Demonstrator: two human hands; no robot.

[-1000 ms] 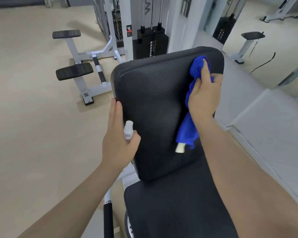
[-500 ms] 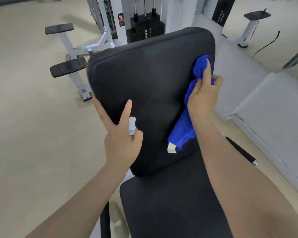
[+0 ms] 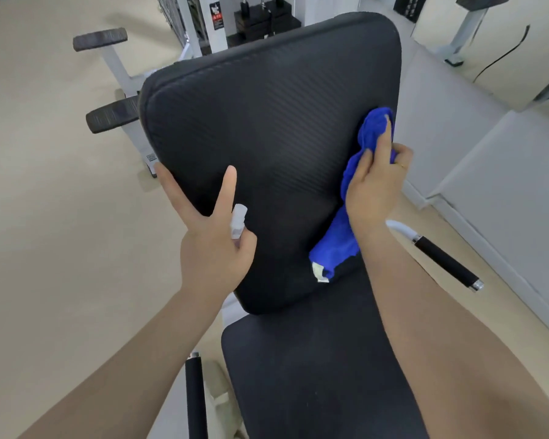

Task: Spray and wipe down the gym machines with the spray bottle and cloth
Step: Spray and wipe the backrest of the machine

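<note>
While your right hand (image 3: 374,185) pressed the blue cloth (image 3: 346,236) against the black back pad (image 3: 267,122), your left hand (image 3: 213,245) gripped the spray bottle (image 3: 238,221), two fingers extended onto the pad's left edge.

No text is legible; the sticker (image 3: 216,16) on the white machine post is too blurred to read.

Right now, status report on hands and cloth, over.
Left hand holds spray bottle. Right hand presses blue cloth on back pad. Nothing in the way.
</note>
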